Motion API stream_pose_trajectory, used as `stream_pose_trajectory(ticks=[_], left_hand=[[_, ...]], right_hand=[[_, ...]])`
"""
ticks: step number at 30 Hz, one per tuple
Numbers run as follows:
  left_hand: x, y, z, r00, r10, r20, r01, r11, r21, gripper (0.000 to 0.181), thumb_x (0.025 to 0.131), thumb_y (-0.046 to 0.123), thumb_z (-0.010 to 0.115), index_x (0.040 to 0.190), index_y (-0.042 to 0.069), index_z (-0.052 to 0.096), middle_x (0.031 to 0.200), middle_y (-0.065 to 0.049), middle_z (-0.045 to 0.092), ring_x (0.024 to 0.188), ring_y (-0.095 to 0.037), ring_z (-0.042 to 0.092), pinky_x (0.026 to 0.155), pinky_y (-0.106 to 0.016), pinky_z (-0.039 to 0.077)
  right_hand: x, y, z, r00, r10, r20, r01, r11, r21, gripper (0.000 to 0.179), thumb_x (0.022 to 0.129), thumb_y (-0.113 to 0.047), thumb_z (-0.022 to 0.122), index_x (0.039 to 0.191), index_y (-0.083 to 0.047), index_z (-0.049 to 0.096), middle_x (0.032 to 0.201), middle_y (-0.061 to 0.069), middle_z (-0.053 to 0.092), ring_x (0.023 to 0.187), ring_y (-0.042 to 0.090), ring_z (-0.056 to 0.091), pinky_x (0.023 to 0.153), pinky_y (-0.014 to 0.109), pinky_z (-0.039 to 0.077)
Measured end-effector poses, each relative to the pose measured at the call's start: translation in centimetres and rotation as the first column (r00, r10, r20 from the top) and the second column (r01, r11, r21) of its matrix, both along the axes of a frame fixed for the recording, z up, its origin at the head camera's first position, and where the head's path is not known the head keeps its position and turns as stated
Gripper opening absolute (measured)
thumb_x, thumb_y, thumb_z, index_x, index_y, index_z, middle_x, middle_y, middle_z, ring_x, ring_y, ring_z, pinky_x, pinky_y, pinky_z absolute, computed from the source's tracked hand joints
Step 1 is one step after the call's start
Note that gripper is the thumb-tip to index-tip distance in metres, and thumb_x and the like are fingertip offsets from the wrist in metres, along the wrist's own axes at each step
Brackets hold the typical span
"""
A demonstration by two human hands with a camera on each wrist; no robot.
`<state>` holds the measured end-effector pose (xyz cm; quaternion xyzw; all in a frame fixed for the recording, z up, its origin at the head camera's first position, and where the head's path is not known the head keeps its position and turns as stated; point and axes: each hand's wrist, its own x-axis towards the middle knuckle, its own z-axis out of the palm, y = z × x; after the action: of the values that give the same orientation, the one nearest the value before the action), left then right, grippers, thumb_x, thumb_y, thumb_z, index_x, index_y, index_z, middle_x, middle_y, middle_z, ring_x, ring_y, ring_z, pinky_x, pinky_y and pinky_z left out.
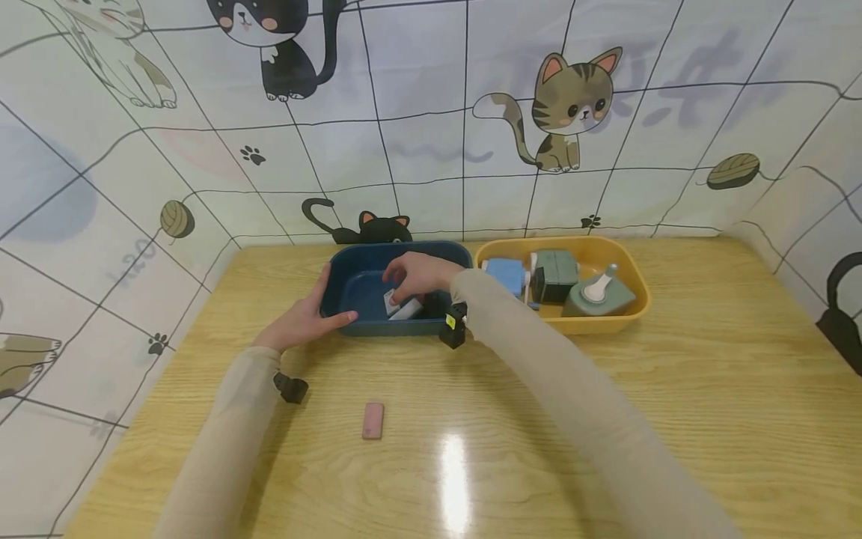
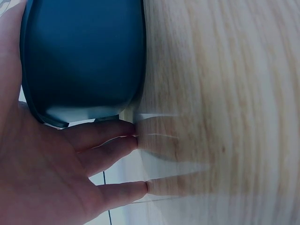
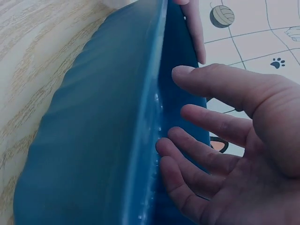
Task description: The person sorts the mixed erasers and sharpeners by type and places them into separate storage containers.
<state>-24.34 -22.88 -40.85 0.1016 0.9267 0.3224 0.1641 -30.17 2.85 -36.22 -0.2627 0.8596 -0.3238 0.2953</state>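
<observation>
My left hand [image 1: 303, 318] rests at the left end of a dark blue plastic bin [image 1: 350, 328], thumb at the near rim and fingers along the outer side; in the left wrist view the fingers are extended beside its end wall. My right hand [image 1: 424, 273] reaches into the bin from above. Its fingers [image 3: 215, 124] are spread and loosely bent, with nothing between them in the right wrist view. Below this hand lie a small white item with dark marks [image 1: 390, 302] and a whitish block [image 1: 407, 309]. Something dark [image 1: 436, 305] is in the bin's right part, partly hidden.
A yellow bin [image 1: 636, 303] stands right beside the blue one, holding a blue box [image 1: 505, 275], a dark green box [image 1: 555, 275] and a grey-green bottle with a white pump [image 1: 599, 298]. A small pink block [image 1: 373, 421] lies on the wooden table [image 1: 525, 449]. Behind hangs a cat-print cloth [image 1: 424, 150].
</observation>
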Motion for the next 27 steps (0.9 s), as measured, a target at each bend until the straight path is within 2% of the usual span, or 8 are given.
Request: stream_pose_trajectory(ticks=[13,20,27], left_hand=[[0.0,0.0,0.0,1.0,-0.004,-0.002,0.004,1.0,-0.002,0.108,0.088,0.059,0.061,0.151,0.028,-0.021,0.159,-0.02,0.001,0.141,-0.046,0.015,0.108,-0.06,0.02],[0.0,0.1,0.1,1.0,-0.006,-0.003,0.006,1.0,-0.006,0.108,0.087,0.06,0.061,0.152,0.027,-0.02,0.159,-0.02,0.0,0.14,-0.046,0.016,0.108,-0.061,0.021],[0.0,0.1,0.0,1.0,-0.003,-0.008,0.002,1.0,-0.013,0.108,0.088,0.059,0.061,0.152,0.026,-0.02,0.159,-0.021,0.002,0.14,-0.047,0.017,0.108,-0.061,0.021]], right_hand=[[0.8,0.3,0.7,0.999,0.04,-0.017,-0.04,0.999,-0.036,0.048,0.087,-0.017,0.07,0.132,-0.006,0.057,0.132,0.013,0.053,0.093,0.02,0.058,0.078,0.042,0.052],[1.4,0.4,1.0,0.997,0.06,-0.039,-0.062,0.997,-0.046,0.049,0.086,-0.017,0.072,0.132,-0.006,0.058,0.133,0.011,0.054,0.108,0.021,0.054,0.08,0.033,0.051],[1.9,0.6,1.3,0.989,0.115,-0.092,-0.121,0.991,-0.061,0.049,0.086,-0.016,0.073,0.13,-0.003,0.058,0.131,0.013,0.056,0.123,0.027,0.049,0.096,0.033,0.043]])
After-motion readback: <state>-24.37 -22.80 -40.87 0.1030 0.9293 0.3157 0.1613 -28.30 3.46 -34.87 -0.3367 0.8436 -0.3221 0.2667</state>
